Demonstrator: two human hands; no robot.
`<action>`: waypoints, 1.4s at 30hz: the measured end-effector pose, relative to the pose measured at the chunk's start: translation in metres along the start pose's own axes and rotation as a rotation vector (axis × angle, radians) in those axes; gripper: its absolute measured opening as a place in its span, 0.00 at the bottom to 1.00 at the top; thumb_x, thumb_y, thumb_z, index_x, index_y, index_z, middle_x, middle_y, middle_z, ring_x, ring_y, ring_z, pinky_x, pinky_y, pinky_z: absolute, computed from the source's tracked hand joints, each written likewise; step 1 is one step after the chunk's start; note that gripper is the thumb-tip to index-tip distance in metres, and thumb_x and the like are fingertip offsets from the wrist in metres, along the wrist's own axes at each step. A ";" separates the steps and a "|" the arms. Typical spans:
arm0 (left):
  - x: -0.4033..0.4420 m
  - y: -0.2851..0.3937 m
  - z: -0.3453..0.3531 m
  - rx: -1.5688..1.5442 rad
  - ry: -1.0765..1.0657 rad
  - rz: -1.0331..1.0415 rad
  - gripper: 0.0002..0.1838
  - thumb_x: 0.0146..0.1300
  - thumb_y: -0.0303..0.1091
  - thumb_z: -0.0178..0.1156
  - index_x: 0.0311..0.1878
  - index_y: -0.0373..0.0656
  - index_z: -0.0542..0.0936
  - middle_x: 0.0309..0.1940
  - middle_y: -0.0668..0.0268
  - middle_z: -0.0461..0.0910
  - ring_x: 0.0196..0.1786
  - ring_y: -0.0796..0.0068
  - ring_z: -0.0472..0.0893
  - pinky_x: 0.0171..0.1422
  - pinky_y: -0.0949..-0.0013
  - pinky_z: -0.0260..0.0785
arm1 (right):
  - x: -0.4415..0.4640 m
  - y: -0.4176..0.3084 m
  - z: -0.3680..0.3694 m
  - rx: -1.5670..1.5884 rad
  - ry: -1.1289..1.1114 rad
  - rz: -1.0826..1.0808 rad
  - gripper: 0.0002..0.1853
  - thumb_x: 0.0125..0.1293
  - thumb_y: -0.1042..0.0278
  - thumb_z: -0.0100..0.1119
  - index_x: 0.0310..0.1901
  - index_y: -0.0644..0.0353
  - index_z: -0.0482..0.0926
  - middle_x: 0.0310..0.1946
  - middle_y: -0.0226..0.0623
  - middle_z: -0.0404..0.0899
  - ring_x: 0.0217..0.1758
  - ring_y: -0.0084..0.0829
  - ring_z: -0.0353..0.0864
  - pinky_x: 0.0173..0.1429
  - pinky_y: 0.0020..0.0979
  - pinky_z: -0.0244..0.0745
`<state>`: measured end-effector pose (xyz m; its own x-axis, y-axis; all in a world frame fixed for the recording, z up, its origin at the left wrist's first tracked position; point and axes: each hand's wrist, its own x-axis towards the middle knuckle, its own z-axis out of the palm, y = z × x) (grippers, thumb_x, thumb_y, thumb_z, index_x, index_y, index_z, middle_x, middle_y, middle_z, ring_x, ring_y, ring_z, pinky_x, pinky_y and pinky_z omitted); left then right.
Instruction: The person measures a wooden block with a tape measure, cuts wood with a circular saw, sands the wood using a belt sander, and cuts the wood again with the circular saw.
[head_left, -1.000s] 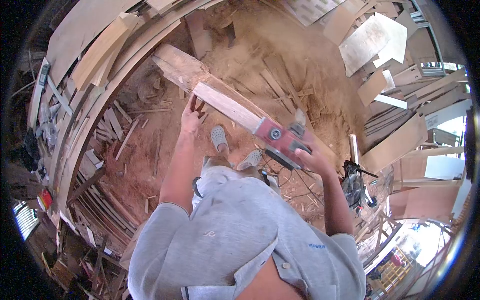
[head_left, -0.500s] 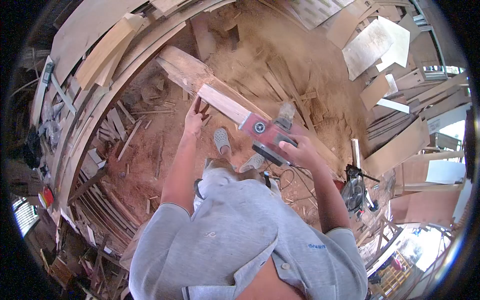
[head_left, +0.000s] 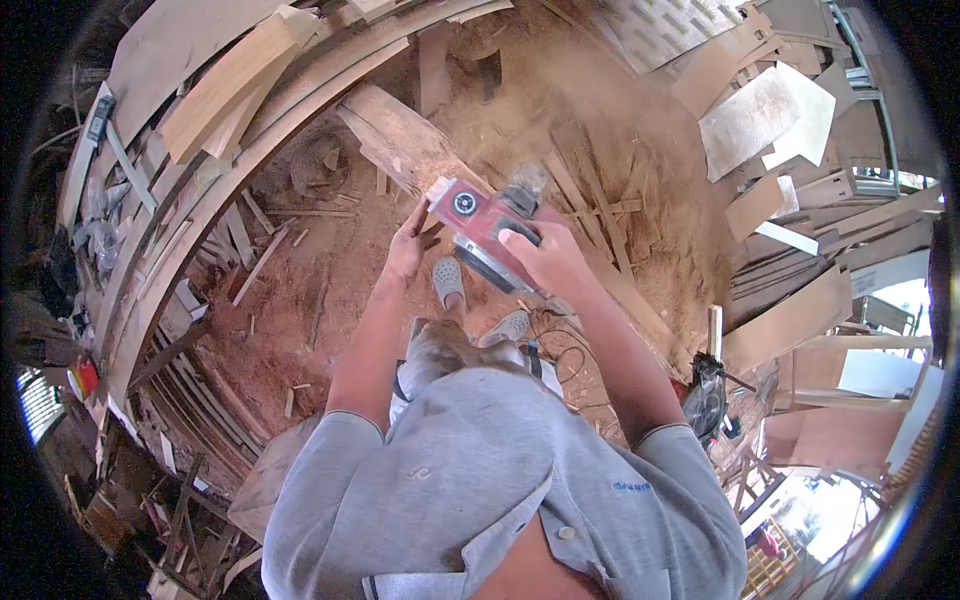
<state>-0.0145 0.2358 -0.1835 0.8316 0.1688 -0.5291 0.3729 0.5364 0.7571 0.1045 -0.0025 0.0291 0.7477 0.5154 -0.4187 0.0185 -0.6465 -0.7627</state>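
Note:
My right hand (head_left: 550, 258) is wrapped round the rear handle of a red electric hand planer (head_left: 492, 228). The planer lies over a pale wooden board, which it mostly covers; only a light end (head_left: 438, 188) shows at its front. Close to that end, my left hand (head_left: 408, 248) has its fingers stretched out and apart, the tips at the board's near edge by the planer's nose. Beneath is a thick, rough timber (head_left: 395, 135) that slants away to the upper left. The planer's underside and its contact with the wood are hidden.
Sawdust and offcuts cover the floor (head_left: 290, 345). Long curved planks (head_left: 165, 275) stand along the left. Sheets and boards (head_left: 790, 290) pile up on the right. A cable (head_left: 570, 365) lies near my feet, beside a dark machine (head_left: 705, 395).
My right hand has slid the planer left along the board towards my left hand, covering most of the pale surface. My left hand stays near the board's end. The view has shifted slightly.

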 end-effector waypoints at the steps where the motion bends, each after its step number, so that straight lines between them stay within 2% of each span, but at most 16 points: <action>1: -0.002 0.003 0.001 -0.017 0.009 -0.006 0.42 0.74 0.15 0.45 0.90 0.55 0.59 0.91 0.71 0.55 0.79 0.58 0.75 0.75 0.58 0.73 | 0.005 -0.008 0.001 -0.001 -0.002 -0.003 0.30 0.72 0.40 0.64 0.50 0.67 0.89 0.34 0.52 0.88 0.42 0.45 0.89 0.51 0.45 0.81; 2: 0.000 -0.001 -0.003 -0.045 0.007 -0.001 0.44 0.72 0.14 0.46 0.90 0.55 0.60 0.90 0.71 0.57 0.79 0.59 0.75 0.75 0.59 0.73 | 0.011 -0.013 0.003 -0.002 -0.003 -0.005 0.32 0.71 0.37 0.62 0.49 0.66 0.90 0.36 0.56 0.90 0.45 0.53 0.92 0.53 0.48 0.82; 4: 0.004 -0.009 -0.008 -0.102 -0.001 0.004 0.47 0.68 0.11 0.50 0.90 0.56 0.61 0.89 0.69 0.61 0.79 0.63 0.76 0.73 0.60 0.73 | 0.023 -0.018 0.007 -0.012 -0.018 -0.008 0.32 0.71 0.36 0.62 0.49 0.66 0.90 0.36 0.57 0.90 0.45 0.53 0.92 0.53 0.49 0.82; 10: 0.005 -0.018 -0.012 -0.163 -0.042 0.073 0.39 0.69 0.13 0.50 0.83 0.50 0.73 0.76 0.70 0.78 0.73 0.65 0.80 0.76 0.55 0.74 | 0.058 -0.039 0.028 0.001 -0.007 -0.019 0.34 0.70 0.33 0.62 0.46 0.65 0.91 0.38 0.59 0.90 0.46 0.56 0.92 0.54 0.50 0.82; 11: 0.007 -0.021 -0.016 -0.147 -0.051 0.076 0.34 0.72 0.16 0.50 0.80 0.49 0.75 0.74 0.69 0.79 0.72 0.66 0.80 0.75 0.55 0.75 | 0.067 -0.043 0.033 -0.009 -0.006 -0.026 0.35 0.69 0.32 0.62 0.45 0.65 0.91 0.39 0.59 0.90 0.47 0.56 0.92 0.54 0.50 0.82; 14: 0.011 -0.033 -0.025 -0.123 -0.069 0.086 0.23 0.79 0.22 0.51 0.72 0.46 0.80 0.70 0.66 0.82 0.70 0.65 0.82 0.73 0.54 0.77 | 0.088 -0.051 0.044 -0.046 0.016 -0.126 0.32 0.72 0.36 0.63 0.44 0.67 0.89 0.30 0.48 0.87 0.35 0.40 0.87 0.46 0.44 0.79; 16: 0.014 -0.039 -0.028 -0.140 -0.077 0.091 0.20 0.79 0.23 0.54 0.69 0.46 0.81 0.67 0.66 0.84 0.68 0.65 0.84 0.73 0.52 0.78 | 0.100 -0.057 0.052 -0.046 0.031 -0.153 0.33 0.72 0.35 0.62 0.44 0.67 0.89 0.31 0.49 0.88 0.36 0.41 0.87 0.46 0.44 0.79; 17: 0.017 -0.044 -0.032 -0.149 -0.073 0.065 0.25 0.76 0.20 0.53 0.72 0.47 0.80 0.69 0.68 0.82 0.69 0.66 0.83 0.72 0.55 0.77 | 0.104 -0.060 0.055 -0.045 0.043 -0.164 0.33 0.72 0.35 0.62 0.44 0.67 0.89 0.31 0.49 0.88 0.36 0.42 0.87 0.46 0.44 0.79; 20: 0.030 -0.055 -0.043 -0.150 -0.071 0.015 0.35 0.69 0.15 0.52 0.78 0.49 0.76 0.74 0.72 0.79 0.73 0.70 0.80 0.70 0.61 0.76 | 0.110 -0.073 0.056 0.056 0.009 -0.198 0.38 0.71 0.28 0.58 0.43 0.64 0.92 0.39 0.58 0.91 0.46 0.56 0.91 0.53 0.49 0.82; 21: 0.033 -0.054 -0.045 -0.135 -0.073 0.013 0.36 0.69 0.15 0.52 0.79 0.50 0.76 0.75 0.72 0.78 0.74 0.70 0.79 0.70 0.62 0.76 | 0.112 -0.072 0.054 0.060 -0.034 -0.213 0.38 0.72 0.27 0.58 0.44 0.64 0.91 0.39 0.59 0.90 0.46 0.57 0.91 0.53 0.49 0.81; 24: 0.025 -0.037 -0.042 -0.161 -0.031 -0.005 0.38 0.69 0.15 0.52 0.82 0.49 0.73 0.77 0.72 0.76 0.77 0.69 0.76 0.70 0.67 0.75 | 0.103 -0.059 0.048 0.087 0.003 -0.161 0.36 0.73 0.30 0.61 0.44 0.64 0.91 0.35 0.52 0.91 0.41 0.48 0.92 0.49 0.46 0.82; 28: 0.011 -0.001 -0.019 -0.098 -0.034 0.068 0.36 0.71 0.18 0.56 0.83 0.43 0.70 0.79 0.67 0.73 0.78 0.67 0.75 0.70 0.69 0.74 | 0.037 -0.026 0.012 0.468 0.111 -0.021 0.26 0.78 0.42 0.65 0.43 0.64 0.90 0.25 0.28 0.82 0.27 0.19 0.78 0.32 0.30 0.72; 31: 0.018 0.001 -0.008 0.003 0.104 0.172 0.35 0.75 0.24 0.62 0.83 0.38 0.67 0.80 0.61 0.72 0.80 0.64 0.74 0.70 0.69 0.74 | -0.039 -0.007 -0.027 0.616 0.209 -0.006 0.23 0.81 0.48 0.63 0.44 0.65 0.87 0.23 0.26 0.78 0.22 0.18 0.73 0.28 0.27 0.65; 34: 0.016 0.021 0.014 0.117 0.249 0.172 0.33 0.75 0.33 0.69 0.79 0.34 0.72 0.73 0.56 0.78 0.74 0.66 0.78 0.69 0.68 0.74 | -0.104 0.029 -0.043 0.624 0.445 0.029 0.22 0.83 0.49 0.60 0.47 0.65 0.85 0.22 0.25 0.76 0.21 0.18 0.71 0.26 0.26 0.62; 40: 0.048 0.019 0.027 0.618 0.352 0.334 0.27 0.68 0.46 0.79 0.59 0.33 0.84 0.49 0.59 0.88 0.50 0.70 0.84 0.61 0.65 0.77 | -0.211 0.072 -0.042 0.724 0.641 0.191 0.24 0.83 0.48 0.57 0.53 0.66 0.85 0.24 0.25 0.78 0.23 0.19 0.72 0.28 0.26 0.65; 42: 0.039 0.037 0.045 0.692 0.419 0.377 0.26 0.69 0.49 0.78 0.54 0.33 0.86 0.46 0.59 0.88 0.48 0.69 0.84 0.58 0.63 0.78 | -0.232 0.075 -0.034 0.667 0.725 0.215 0.25 0.82 0.47 0.59 0.51 0.66 0.86 0.26 0.25 0.79 0.26 0.19 0.73 0.31 0.27 0.68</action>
<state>0.0507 0.2250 -0.1585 0.7811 0.5943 -0.1917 0.3824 -0.2125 0.8992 -0.0452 -0.1898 0.0858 0.9191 -0.1849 -0.3480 -0.3731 -0.1244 -0.9194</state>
